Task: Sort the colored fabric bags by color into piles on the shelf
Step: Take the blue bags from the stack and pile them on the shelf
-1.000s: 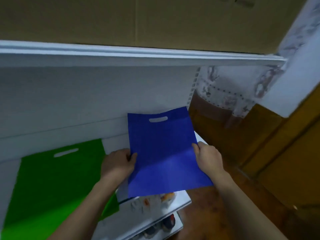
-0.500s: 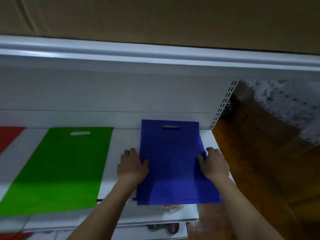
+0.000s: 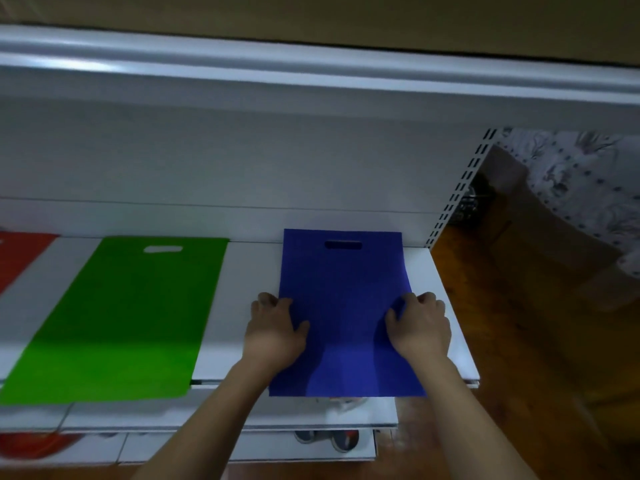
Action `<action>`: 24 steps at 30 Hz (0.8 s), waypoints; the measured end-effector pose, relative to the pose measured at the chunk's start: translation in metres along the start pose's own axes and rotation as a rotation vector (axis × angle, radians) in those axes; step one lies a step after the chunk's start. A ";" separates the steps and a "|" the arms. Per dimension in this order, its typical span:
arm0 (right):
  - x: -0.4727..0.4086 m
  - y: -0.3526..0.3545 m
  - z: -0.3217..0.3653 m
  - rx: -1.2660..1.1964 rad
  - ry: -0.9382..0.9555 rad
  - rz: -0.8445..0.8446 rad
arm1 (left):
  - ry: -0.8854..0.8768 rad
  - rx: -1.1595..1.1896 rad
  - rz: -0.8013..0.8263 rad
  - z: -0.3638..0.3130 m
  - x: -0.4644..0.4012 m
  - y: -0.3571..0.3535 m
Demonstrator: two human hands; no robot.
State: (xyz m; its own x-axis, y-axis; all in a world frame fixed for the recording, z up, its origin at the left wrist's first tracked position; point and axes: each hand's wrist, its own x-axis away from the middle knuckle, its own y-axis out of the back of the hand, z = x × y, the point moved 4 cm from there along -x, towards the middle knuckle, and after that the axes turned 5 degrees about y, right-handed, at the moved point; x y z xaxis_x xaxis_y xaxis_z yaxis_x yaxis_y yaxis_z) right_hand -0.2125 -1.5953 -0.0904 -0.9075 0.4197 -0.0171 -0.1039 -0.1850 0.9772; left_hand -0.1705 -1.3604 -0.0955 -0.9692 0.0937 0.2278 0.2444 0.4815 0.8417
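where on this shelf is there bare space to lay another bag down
Bare white shelf shows between the green bag and blue bag, though the left hand crowds its front. A narrower strip lies between the red bag and green.

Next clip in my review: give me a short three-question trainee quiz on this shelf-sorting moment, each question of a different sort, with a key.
1. True or false: the blue bag lies on the shelf with its cut-out handle toward the back wall.
2. Multiple choice: which bag lies directly left of the blue one? A) red bag B) green bag C) a yellow bag
3. Fill in: the left hand and the right hand hold the blue bag by its two ____ edges.

Key: 1 true; 2 B; 3 side. The blue bag's near end overhangs the shelf front, and the red bag is cut off at the frame's left edge.
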 end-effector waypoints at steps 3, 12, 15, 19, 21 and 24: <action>0.006 -0.005 0.000 0.069 0.039 -0.062 | -0.029 -0.084 -0.042 -0.001 0.003 -0.004; 0.008 -0.011 0.000 0.067 0.074 -0.118 | 0.009 -0.067 -0.059 -0.002 0.003 -0.006; 0.006 -0.009 0.000 0.049 0.069 -0.091 | 0.001 -0.077 -0.062 -0.002 0.001 -0.006; 0.003 -0.003 0.000 0.054 0.042 -0.046 | -0.032 -0.162 -0.094 0.002 -0.001 0.008; 0.004 -0.002 0.010 0.041 0.082 -0.075 | -0.081 -0.282 -0.175 0.010 0.000 0.023; 0.009 0.000 0.042 0.003 0.252 -0.099 | -0.151 -0.402 -0.271 0.034 0.007 0.048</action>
State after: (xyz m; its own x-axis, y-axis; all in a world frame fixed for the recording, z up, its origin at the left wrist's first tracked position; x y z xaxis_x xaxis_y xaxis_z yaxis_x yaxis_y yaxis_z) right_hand -0.2032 -1.5542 -0.0812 -0.9658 0.2011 -0.1639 -0.1959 -0.1516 0.9688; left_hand -0.1671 -1.3067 -0.0703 -0.9858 0.1509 -0.0734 -0.0530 0.1354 0.9894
